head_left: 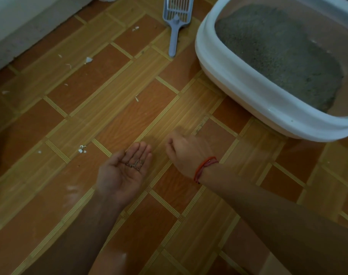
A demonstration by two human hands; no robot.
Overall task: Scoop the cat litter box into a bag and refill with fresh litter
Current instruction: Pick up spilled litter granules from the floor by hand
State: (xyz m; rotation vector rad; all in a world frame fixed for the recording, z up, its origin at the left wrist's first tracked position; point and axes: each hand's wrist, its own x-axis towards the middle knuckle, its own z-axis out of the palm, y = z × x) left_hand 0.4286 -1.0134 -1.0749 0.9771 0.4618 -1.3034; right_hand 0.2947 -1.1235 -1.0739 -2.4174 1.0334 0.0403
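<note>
A few grey litter granules [134,164] lie in the cupped, palm-up left hand [122,171], fingers relaxed. Just beside it, the blurred right hand [186,150] curls downward; whether it pinches anything I cannot tell. The white-rimmed plastic litter box [238,90] of grainy grey litter [278,52] sits beyond, with bare wood-patterned floor [109,108] between.

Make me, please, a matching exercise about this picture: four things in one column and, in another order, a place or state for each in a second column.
1 scoop
2 litter box
3 left hand
4 right hand

a palm up, a few grains on it
b lying on the floor beside the litter box
c red string at the wrist
d holds grey litter

Pairs: 1-b; 2-d; 3-a; 4-c
</note>
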